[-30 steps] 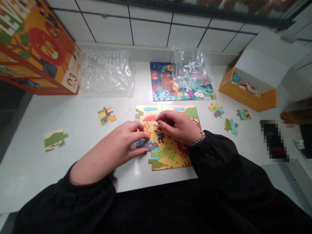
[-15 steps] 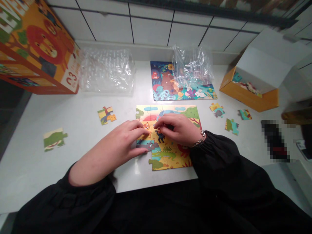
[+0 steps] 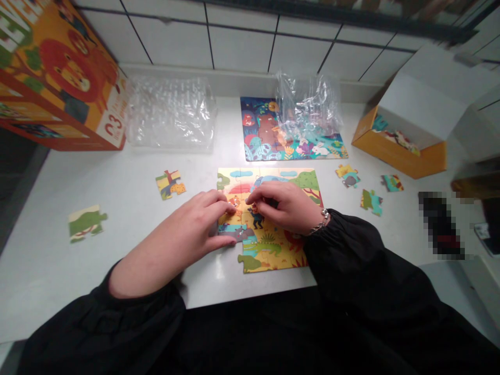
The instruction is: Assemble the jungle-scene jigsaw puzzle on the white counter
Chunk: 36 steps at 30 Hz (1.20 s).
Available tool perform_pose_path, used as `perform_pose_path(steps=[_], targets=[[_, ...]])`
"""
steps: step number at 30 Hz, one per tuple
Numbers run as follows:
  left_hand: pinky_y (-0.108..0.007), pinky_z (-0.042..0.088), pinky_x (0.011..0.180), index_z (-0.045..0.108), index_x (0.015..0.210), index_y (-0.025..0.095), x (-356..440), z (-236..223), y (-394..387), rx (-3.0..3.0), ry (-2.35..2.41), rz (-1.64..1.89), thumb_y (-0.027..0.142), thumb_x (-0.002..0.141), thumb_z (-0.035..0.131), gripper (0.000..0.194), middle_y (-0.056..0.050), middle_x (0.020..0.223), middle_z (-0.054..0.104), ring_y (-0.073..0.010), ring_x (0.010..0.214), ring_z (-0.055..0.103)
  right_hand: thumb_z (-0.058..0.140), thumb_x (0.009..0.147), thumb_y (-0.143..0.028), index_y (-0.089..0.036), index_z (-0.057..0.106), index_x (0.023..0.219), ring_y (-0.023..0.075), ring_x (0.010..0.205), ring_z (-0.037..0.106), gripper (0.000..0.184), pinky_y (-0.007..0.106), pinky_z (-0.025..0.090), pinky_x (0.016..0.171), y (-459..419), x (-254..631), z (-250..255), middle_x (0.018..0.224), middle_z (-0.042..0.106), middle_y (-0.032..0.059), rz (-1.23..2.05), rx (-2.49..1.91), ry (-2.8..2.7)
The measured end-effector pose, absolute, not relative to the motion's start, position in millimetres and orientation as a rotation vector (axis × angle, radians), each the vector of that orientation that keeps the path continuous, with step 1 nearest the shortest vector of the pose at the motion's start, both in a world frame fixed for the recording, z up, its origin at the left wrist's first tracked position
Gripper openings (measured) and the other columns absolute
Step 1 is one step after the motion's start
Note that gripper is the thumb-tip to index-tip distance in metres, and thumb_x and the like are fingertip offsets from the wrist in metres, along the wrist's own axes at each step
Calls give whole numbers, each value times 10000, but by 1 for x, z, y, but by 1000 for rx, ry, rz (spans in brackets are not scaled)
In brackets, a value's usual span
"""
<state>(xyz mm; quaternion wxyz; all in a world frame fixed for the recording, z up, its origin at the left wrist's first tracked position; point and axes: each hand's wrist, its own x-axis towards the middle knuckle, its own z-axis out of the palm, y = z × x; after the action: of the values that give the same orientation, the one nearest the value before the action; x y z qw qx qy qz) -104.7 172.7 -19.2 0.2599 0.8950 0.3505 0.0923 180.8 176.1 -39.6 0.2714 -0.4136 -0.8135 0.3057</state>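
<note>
A partly joined jigsaw puzzle (image 3: 269, 247) with a yellow animal scene lies flat on the white counter. Over its left edge rests my left hand (image 3: 205, 219), fingers bent and the thumb apart from them, next to the piece with a grey hippo (image 3: 238, 234). My right hand (image 3: 285, 205) lies across the puzzle's middle, fingers curled, with a gap between index finger and thumb beside a small figure in blue (image 3: 256, 219). Neither hand shows a piece lifted in it. The lower left corner of the puzzle has a gap. Part of the picture is hidden under my right hand.
Loose pieces lie left (image 3: 86, 223) and upper left (image 3: 171, 184), with several more at right (image 3: 371, 201). Behind are a dark-blue puzzle (image 3: 260, 143), clear plastic bags (image 3: 172, 114), an orange box (image 3: 74, 78) and an open box (image 3: 402, 153). A phone (image 3: 488, 237) is far right.
My left hand's fingers have drawn back slightly to the left. My right hand has shifted a little left and down over the puzzle, uncovering more blue at its top. The loose pieces stay put.
</note>
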Motion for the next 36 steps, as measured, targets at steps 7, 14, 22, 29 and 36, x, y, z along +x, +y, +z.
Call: perform_pose_path(steps=[7, 14, 22, 29, 36], targets=[[-475, 558, 1031, 662, 1275, 214, -104, -17, 171, 2412, 952, 261, 431, 909, 934, 504, -102, 1322, 644, -318, 1231, 623, 633, 973, -145, -232, 772, 1055, 178, 851, 683, 183, 328, 498, 819, 175, 180, -38, 964, 795, 29, 820, -1113, -2194], [-468, 555, 1044, 676, 1302, 212, -104, -16, 173, 2407, 921, 259, 421, 880, 963, 551, -94, 1342, 644, -310, 1239, 621, 627, 973, -137, -233, 775, 1068, 180, 877, 698, 200, 329, 497, 833, 176, 180, -40, 988, 803, 28, 809, -1111, -2195], [-460, 535, 1083, 646, 1348, 235, -109, -18, 172, 2402, 924, 252, 370, 867, 978, 599, -80, 1379, 636, -309, 1283, 608, 634, 972, -137, -222, 778, 1053, 168, 847, 687, 186, 315, 486, 804, 176, 180, -39, 934, 784, 21, 784, -1098, -2196], [-429, 528, 1031, 613, 1264, 235, -111, -22, 172, 2364, 946, 279, 371, 842, 999, 588, -58, 1316, 641, -288, 1228, 620, 636, 969, -123, -217, 777, 1070, 169, 855, 694, 197, 312, 497, 813, 176, 182, -41, 952, 791, 23, 783, -1092, -2209], [-362, 506, 880, 662, 1164, 232, -109, -13, 168, 2198, 989, 276, 339, 956, 878, 318, -26, 1136, 703, -234, 1008, 671, 649, 978, -125, -204, 791, 1063, 172, 867, 704, 183, 307, 503, 820, 176, 181, -41, 976, 804, 37, 757, -1077, -2203]])
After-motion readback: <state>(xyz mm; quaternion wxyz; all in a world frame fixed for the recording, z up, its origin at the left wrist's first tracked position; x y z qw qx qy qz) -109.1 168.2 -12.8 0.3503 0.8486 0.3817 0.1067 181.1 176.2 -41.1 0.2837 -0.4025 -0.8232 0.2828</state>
